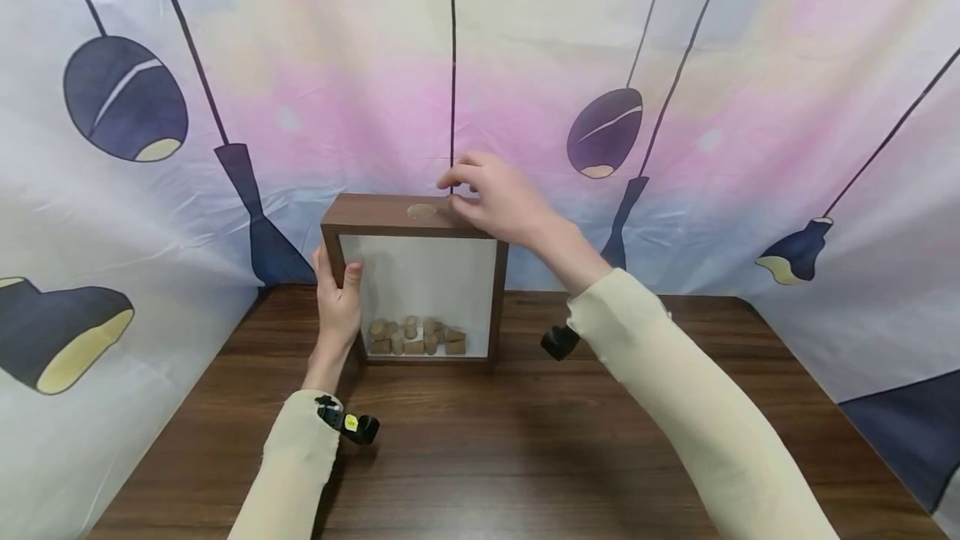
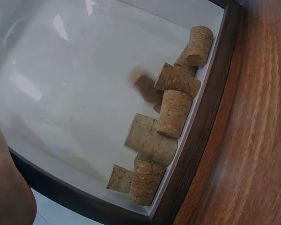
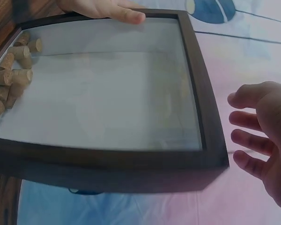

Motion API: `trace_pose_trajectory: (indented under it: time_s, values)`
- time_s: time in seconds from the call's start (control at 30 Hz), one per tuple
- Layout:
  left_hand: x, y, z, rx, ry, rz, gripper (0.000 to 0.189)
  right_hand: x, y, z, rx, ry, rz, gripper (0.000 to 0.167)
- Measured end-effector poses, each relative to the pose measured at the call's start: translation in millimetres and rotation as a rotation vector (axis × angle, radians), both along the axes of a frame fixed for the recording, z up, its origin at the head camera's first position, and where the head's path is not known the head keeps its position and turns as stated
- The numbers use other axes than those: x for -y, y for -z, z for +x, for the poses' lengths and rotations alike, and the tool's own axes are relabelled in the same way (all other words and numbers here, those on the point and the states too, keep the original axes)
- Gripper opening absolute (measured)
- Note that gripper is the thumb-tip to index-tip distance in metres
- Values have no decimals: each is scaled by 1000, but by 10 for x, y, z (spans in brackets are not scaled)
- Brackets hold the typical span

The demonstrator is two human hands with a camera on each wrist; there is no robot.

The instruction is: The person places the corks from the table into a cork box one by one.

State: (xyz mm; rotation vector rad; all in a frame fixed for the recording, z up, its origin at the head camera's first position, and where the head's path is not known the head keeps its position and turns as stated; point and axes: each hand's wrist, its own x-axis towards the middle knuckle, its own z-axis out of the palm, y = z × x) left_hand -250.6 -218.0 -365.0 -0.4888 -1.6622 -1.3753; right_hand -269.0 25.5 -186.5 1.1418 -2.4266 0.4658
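A shadow box frame (image 1: 367,211) of dark wood, with a clear front and a white back, stands upright on the table. A round hole (image 1: 422,211) shows in its top. Several corks (image 1: 414,347) lie heaped along the bottom inside. Among them, in the left wrist view, one blurred cork (image 2: 147,88) sits above the pile. My left hand (image 1: 337,302) grips the frame's left side, thumb on the front. Over the top right corner is my right hand (image 1: 498,198), just right of the hole. Its loosely bent fingers (image 3: 247,121) hold nothing in the right wrist view.
The dark wood-grain table (image 1: 465,448) reaches back to a hanging cloth (image 1: 525,48) printed with lamps, close behind the frame. Small black cameras sit at both wrists, one on the left (image 1: 365,429) and one on the right (image 1: 558,342).
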Motion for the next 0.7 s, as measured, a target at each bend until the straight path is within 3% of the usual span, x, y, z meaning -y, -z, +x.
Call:
trace_pose_trajectory:
  time_s: [0.33,0.43,0.53,0.6,0.7]
  values:
    - [86,13,-1,-5,-32,9,70,-435,214,4,3,37,-246,22]
    - [152,81,-32,10,-62,-6,66,-582,329,11,-30,67,-238,23]
    - [284,165,-79,53,-110,-76,63,-732,464,24,-42,122,-180,29]
    - [389,209,-82,104,-147,-141,65,-824,566,30,-31,159,-143,36]
    - [504,180,4,202,-164,-253,70,-965,721,44,-12,206,-96,47]
